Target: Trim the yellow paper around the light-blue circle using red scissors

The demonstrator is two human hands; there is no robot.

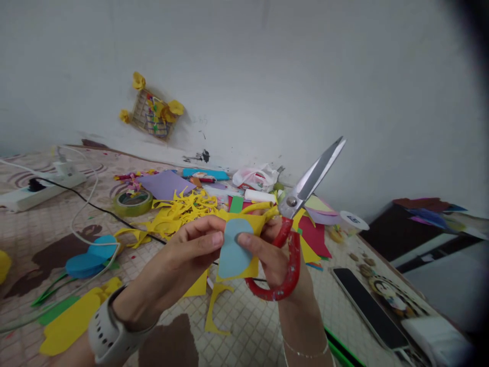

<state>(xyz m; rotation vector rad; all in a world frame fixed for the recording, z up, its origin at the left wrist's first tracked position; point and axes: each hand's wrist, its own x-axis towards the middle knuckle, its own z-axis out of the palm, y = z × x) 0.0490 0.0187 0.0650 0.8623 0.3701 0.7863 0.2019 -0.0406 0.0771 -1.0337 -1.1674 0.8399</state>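
Near the middle of the view, a light blue rounded paper piece (236,255) lies flat against a sheet of yellow paper (252,268). My left hand (191,250) pinches the left edge of both papers between thumb and fingers. On the right side, the thumb of my right hand (269,255) presses the blue piece onto the yellow sheet, its fingers hidden behind. Red-handled scissors (292,255) hang on that same right hand, with the closed-looking blades pointing up and right. A curved yellow offcut (214,311) is just below the papers.
Yellow paper scraps (187,209) pile up behind my hands, beside a tape roll (132,202) and a purple sheet (166,183). Cables run from a power strip (42,191) at left. Blue paper circles (89,257) lie nearby. A phone (370,308) rests at right.
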